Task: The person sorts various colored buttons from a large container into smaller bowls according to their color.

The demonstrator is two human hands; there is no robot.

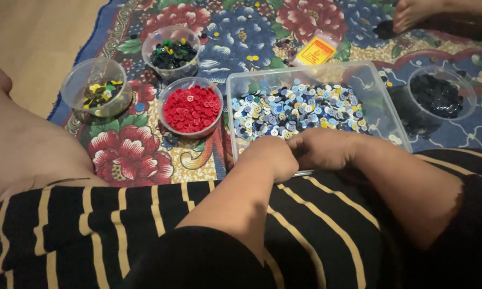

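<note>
Sorting mixed buttons by colour, judging from the tubs. Left hand (270, 155) and right hand (321, 147) side by side, knuckles up, at the near rim of the clear rectangular tray (396, 126), fingers curled under and hidden; impossible to tell whether clamped on a button or empty. Mixed buttons (297, 109), mostly blue, white and yellow, heaped inside that tray on the floral rug (128, 155). Red buttons in a round tub (192, 108) just left of the tray; two more tubs (171, 52) (96, 88) further left. Next move probably calls for picking out one colour and reaching to its matching tub. Another person's hand (412, 12) at top right.
</note>
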